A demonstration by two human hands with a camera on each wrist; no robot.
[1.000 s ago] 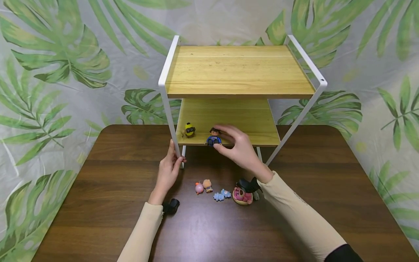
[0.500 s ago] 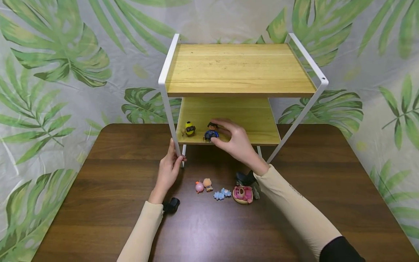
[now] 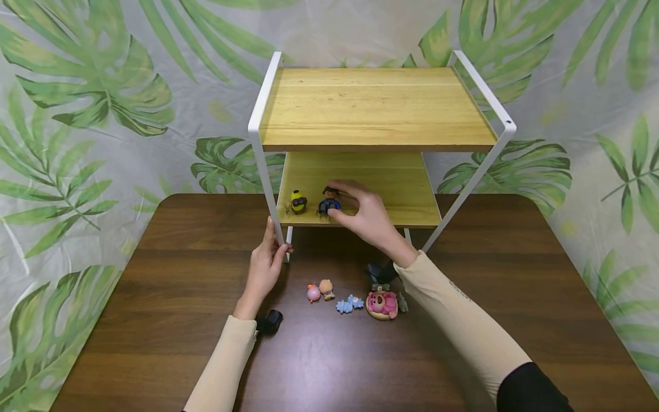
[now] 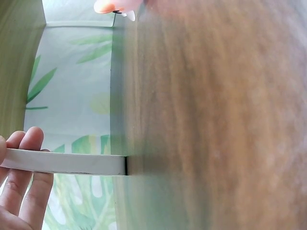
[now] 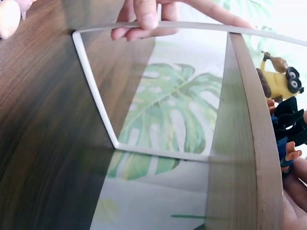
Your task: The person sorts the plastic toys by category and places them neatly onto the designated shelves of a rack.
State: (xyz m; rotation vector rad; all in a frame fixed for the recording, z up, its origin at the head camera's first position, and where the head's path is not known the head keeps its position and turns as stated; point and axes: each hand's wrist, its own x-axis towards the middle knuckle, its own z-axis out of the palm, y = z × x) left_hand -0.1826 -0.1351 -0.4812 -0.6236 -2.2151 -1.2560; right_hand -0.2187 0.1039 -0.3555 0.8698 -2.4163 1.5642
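My left hand (image 3: 261, 277) holds the white front-left leg (image 3: 266, 183) of a two-tier shelf; in the left wrist view, its fingers pass behind that leg (image 4: 76, 163). On the lower board (image 3: 381, 200), my right hand (image 3: 368, 217) pinches a small toy figure (image 3: 328, 201) with dark hair and blue clothes between thumb and fingers. A yellow minion toy (image 3: 298, 202) stands just left of the figure, apart from it. From the right wrist view, the figure's dark legs (image 5: 289, 122) appear beside the minion, above the board's front edge. Whether the figure touches the board, I cannot tell.
On the brown table (image 3: 180, 274) lie a pink toy (image 3: 313, 294), a peach-headed toy (image 3: 326, 289), light blue toys (image 3: 349, 305) and a pink bear (image 3: 382, 305) in a round base. Greyish toys sit behind and beside the bear. The upper board (image 3: 376, 109) overhangs the lower one.
My right hand has moved the toy figure a little left and farther back on the lower board, closer to the minion. My left hand keeps its place on the leg.
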